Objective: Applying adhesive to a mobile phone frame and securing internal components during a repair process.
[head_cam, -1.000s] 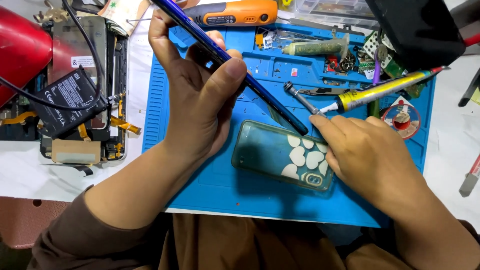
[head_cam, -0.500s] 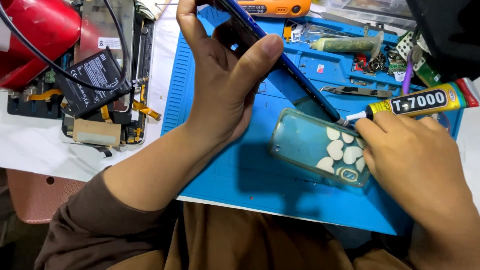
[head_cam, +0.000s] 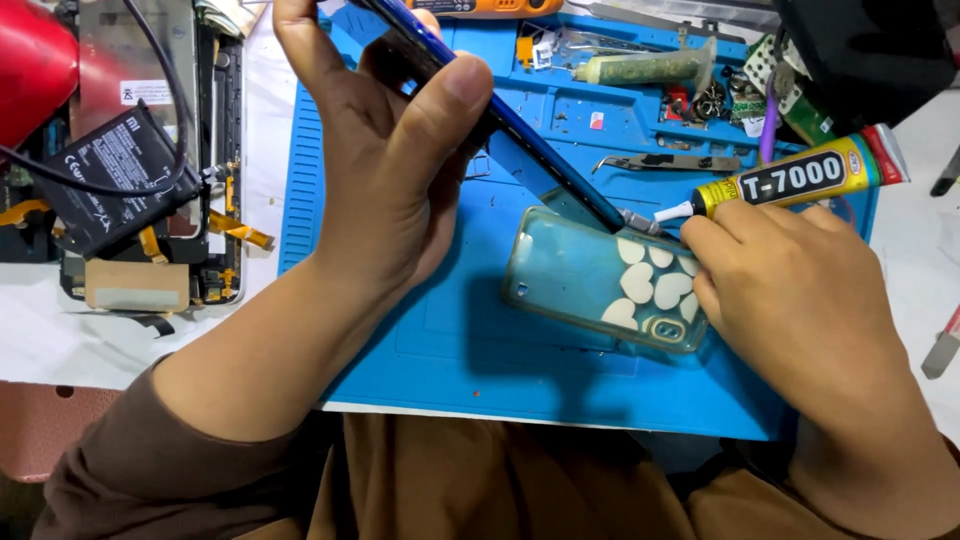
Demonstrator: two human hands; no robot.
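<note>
The left hand [head_cam: 385, 160] was raised over the blue work mat [head_cam: 430, 330], its grip closed around a thin blue phone [head_cam: 520, 125] held on edge and tilted, thumb pressed on the near face and fingers wrapped behind it; the phone's lower corner pointed down toward the right, ending just above a clear phone case [head_cam: 590, 280] with white heart shapes that lay flat on the mat. The right hand [head_cam: 800, 300] rested on the mat at the case's right end, its grip pinched around a yellow glue tube [head_cam: 790, 178] with a red cap end, the tube's narrow metal nozzle [head_cam: 640, 220] meeting the phone's lower corner. Behind the hands on the mat lay metal tweezers [head_cam: 665, 162], a greenish cylindrical tool [head_cam: 650, 68] and a scatter of small parts. To the left, on the white tabletop [head_cam: 60, 340], an opened phone body [head_cam: 215, 170] lay with a black battery [head_cam: 105, 180] lifted partly out of it and a black cable [head_cam: 150, 40] crossing over; a red object [head_cam: 35, 65] sat at the far left edge.
</note>
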